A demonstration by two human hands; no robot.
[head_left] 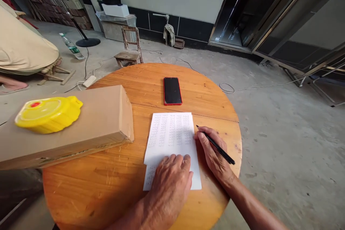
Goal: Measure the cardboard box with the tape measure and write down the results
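Note:
My left hand (172, 178) lies flat across the lower part of a white sheet of paper (167, 153), fingers stretched out. Rows of small handwritten marks fill the upper part of that sheet. Beneath it a second written sheet (147, 182) sticks out at the bottom, partly hidden by my hand. To the right of the paper, my right hand (215, 154) rests on the table with a black pen (219, 149) between thumb and fingers. The pen's tip points up and left, apart from the writing. Beyond the paper lies a phone (173, 91) with a dark screen and red case.
On the round wooden table (118, 194), a cardboard box (102, 115) at left carries a yellow plastic container (50, 113). Past the table are a small wooden chair (130, 52), a plastic bottle (72, 47) and a stand with a round base (88, 42). Cables (258, 87) run over the floor.

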